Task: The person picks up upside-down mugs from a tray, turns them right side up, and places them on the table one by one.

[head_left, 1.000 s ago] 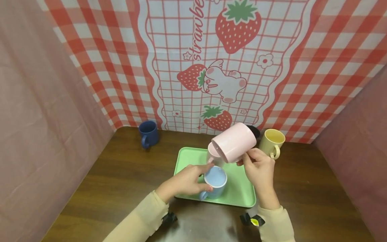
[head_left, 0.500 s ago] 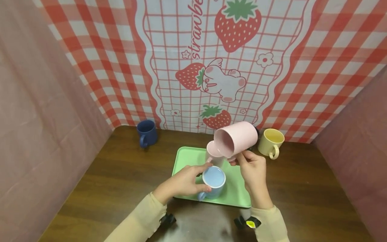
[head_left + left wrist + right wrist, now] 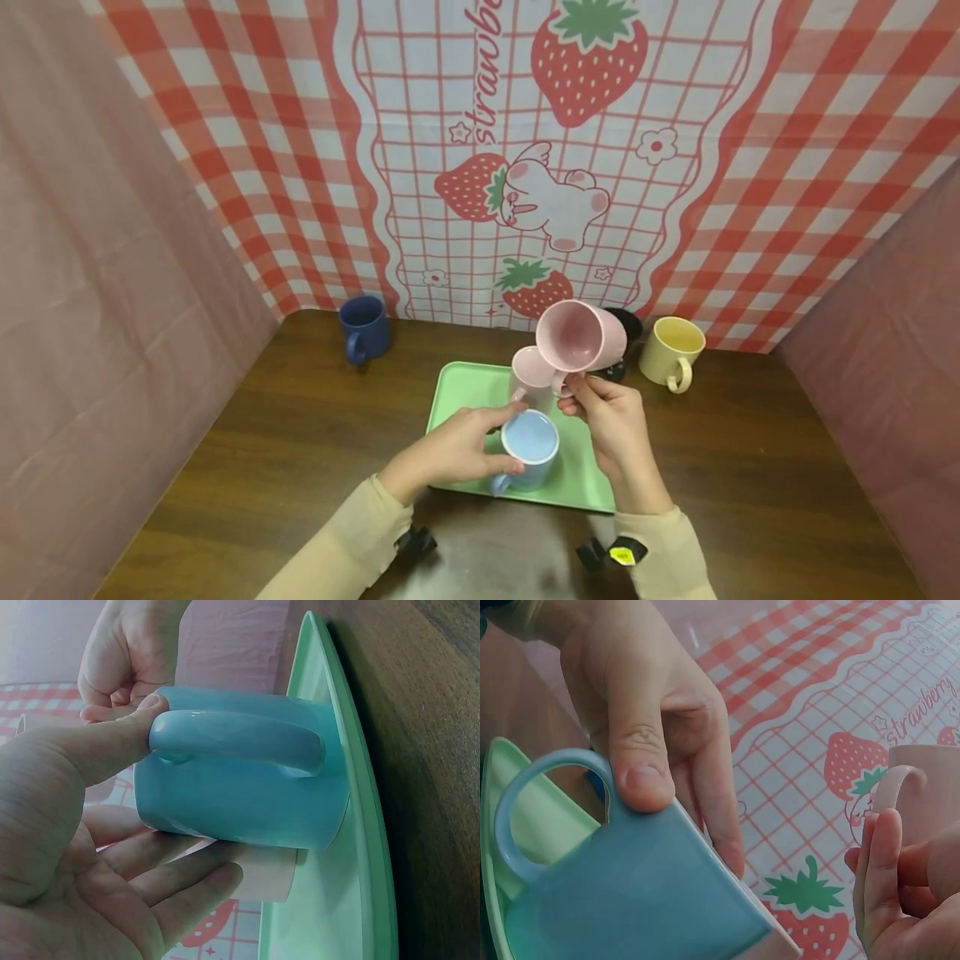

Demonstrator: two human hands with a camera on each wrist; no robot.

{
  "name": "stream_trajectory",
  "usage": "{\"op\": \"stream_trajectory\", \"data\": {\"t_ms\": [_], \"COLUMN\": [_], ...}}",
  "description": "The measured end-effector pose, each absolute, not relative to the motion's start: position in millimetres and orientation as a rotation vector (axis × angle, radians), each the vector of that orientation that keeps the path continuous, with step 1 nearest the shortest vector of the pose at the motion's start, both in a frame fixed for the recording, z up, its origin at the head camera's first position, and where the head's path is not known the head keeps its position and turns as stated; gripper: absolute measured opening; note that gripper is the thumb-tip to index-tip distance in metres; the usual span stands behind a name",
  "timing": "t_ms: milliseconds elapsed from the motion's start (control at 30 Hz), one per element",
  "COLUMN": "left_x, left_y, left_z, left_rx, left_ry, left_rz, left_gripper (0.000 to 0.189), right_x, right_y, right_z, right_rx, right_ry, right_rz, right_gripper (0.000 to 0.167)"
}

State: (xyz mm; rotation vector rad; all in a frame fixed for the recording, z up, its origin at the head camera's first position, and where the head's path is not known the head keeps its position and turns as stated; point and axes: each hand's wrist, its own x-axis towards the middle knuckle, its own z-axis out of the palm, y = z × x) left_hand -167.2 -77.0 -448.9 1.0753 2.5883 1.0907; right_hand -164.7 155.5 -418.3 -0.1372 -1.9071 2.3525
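Note:
My left hand (image 3: 461,446) holds a light blue mug (image 3: 536,471) between thumb and fingers at its upper end. The mug (image 3: 232,810) stands on a green tray (image 3: 459,385), and its handle faces the left wrist camera. A pale blue disc ringed in white shows at its top. With my right hand (image 3: 618,429) I grip a pink mug (image 3: 606,337) by its handle (image 3: 898,784), raised above the tray and tipped so that its mouth faces the head camera. A second pink mug (image 3: 529,372) sits on the tray behind the blue one, partly hidden by the raised mug.
A navy mug (image 3: 365,329) stands at the table's back left. At the back right is a yellow mug (image 3: 666,362), beside a black mug-like object (image 3: 626,323) partly hidden by the raised pink mug. A checkered strawberry cloth (image 3: 300,167) hangs behind the wooden table (image 3: 315,442).
My right hand has moved left and turned the pink mug, so its mouth has come round from facing down-left to facing the head camera. My left hand stays on the blue mug.

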Motion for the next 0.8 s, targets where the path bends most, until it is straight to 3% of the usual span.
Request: {"op": "stream_trajectory", "data": {"t_ms": [267,400,800], "left_x": [-167,-166,-164], "left_y": [-77,-79,-78], "left_z": [-447,-442,-433], "left_rx": [1.034,1.005,0.954], "left_ry": [2.594,2.591,2.527], "left_rz": [1.113,1.145,1.494], "left_gripper": [0.089,0.088,0.043], "right_x": [-164,-162,-161], "right_y": [154,153,147], "right_z": [-419,-420,-419], "right_rx": [-0.167,-0.176,-0.154], "right_ry": [-1.985,-2.014,-2.005], "right_rz": [2.402,2.411,2.427], "right_gripper": [0.016,0.023,0.026]}}
